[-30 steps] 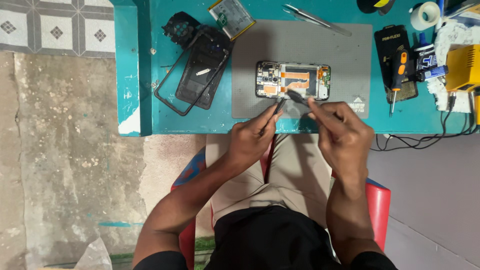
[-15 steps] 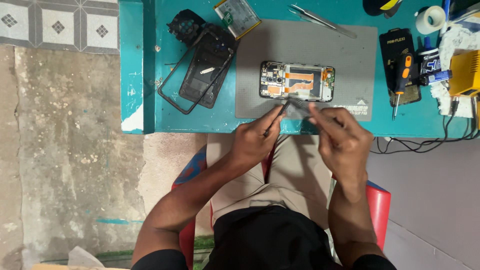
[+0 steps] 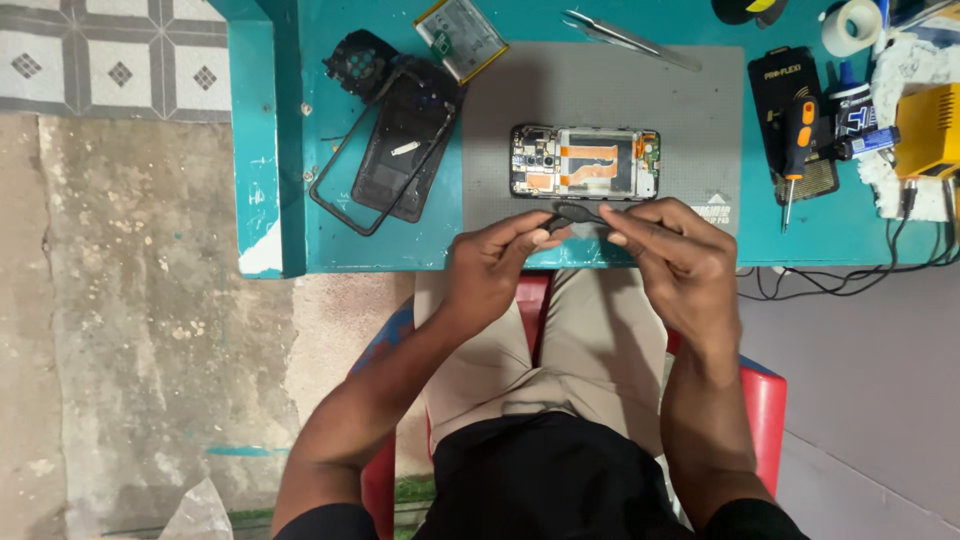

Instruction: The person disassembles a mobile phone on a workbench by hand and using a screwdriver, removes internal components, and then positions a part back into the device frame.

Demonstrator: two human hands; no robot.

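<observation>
The teal tabletop carries everything, and on it lies a grey work mat that takes up the middle. On the mat sits the opened phone, back off, its boards and an orange flex strip showing; it lies flat and just beyond the hands. To the left, off the mat, are the black back cover and frame and, above them, the loose battery. Metal tweezers lie at the mat's far edge, and an orange-handled screwdriver rests to the right. The left hand and the right hand meet over the mat's near edge, each with thumb and forefinger pinched on an end of a small dark part, so both grips are closed on it; what the part is, I cannot tell. To handle it well, I judge the pinch should stay light and the part low over the mat, so that anything dropped lands on grey and not on the floor.
</observation>
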